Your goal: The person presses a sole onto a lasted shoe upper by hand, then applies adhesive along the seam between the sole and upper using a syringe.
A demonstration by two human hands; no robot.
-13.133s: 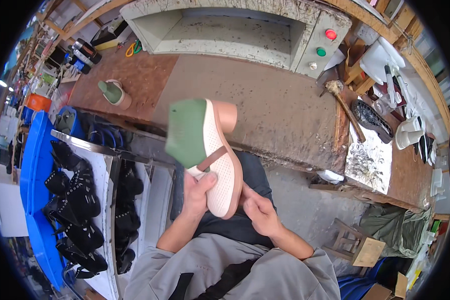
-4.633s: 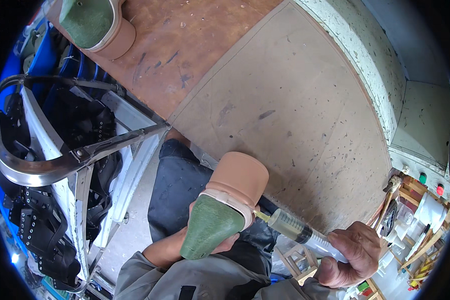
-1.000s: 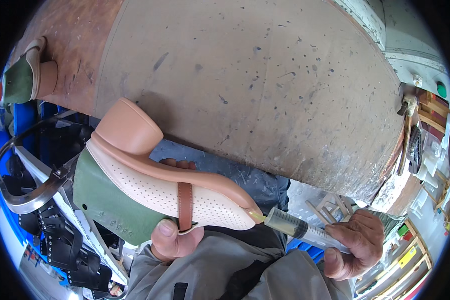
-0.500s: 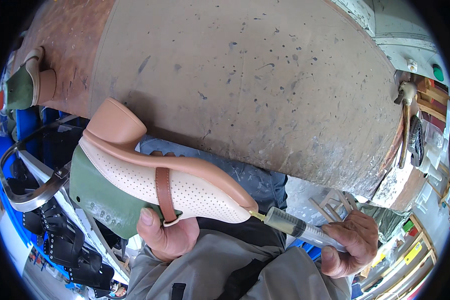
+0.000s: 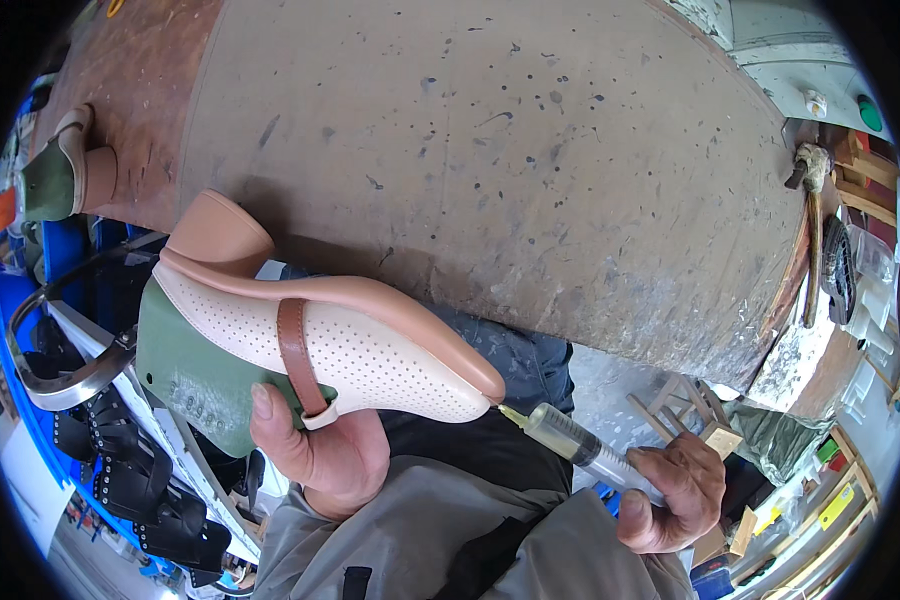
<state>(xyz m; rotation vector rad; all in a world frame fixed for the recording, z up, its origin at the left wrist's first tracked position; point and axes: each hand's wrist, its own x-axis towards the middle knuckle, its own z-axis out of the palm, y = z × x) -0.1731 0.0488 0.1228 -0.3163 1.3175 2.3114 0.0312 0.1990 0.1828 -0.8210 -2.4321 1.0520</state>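
My left hand point(image 5: 325, 455) grips a cream perforated shoe point(image 5: 395, 365) from below, thumb against the green shoe last point(image 5: 190, 390) inside it. The shoe lies on its side in the air, with a pink-tan sole, a chunky heel point(image 5: 220, 235) toward the upper left and a brown strap point(image 5: 295, 345) across it. My fingers behind the shoe are hidden. In my right hand point(image 5: 675, 495) is a clear syringe point(image 5: 570, 440) with yellowish liquid. Its narrow tip is at the shoe's toe, along the sole edge; whether it touches is hard to tell.
A worn, paint-spotted table point(image 5: 500, 180) spreads beyond the shoe. Another green-lasted shoe point(image 5: 65, 175) stands at its far left. On the right edge lie a hammer point(image 5: 813, 230) and a black brush point(image 5: 838, 275). Black strappy pieces point(image 5: 135, 475) hang at lower left, near a curved metal bar point(image 5: 65, 395).
The shoe has shifted slightly left and up with my left hand, tilting a little. My right hand and the syringe have moved left, and the tip sits a little below the sole edge.
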